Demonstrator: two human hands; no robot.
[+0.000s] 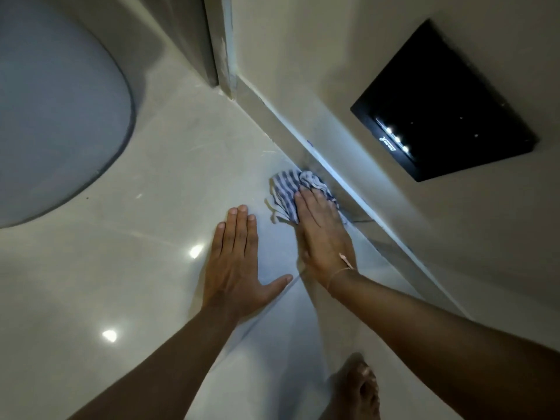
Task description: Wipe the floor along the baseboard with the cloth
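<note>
The floor (pixel 127 268) is pale, glossy tile, with two bright spots of reflected light on it toward its near left part. A striped blue and white cloth (pixel 288 189) lies crumpled on it right at the edge where the floor meets the baseboard (pixel 357 192). The right hand (pixel 324 234) lies flat on the near part of the cloth, pressing it down. The left hand (pixel 236 265) rests palm down on bare tile just beside it, fingers together, thumb spread. A bare foot (pixel 360 389) stands at the near edge. A grey rounded rug (pixel 51 116) covers the far left corner
</note>
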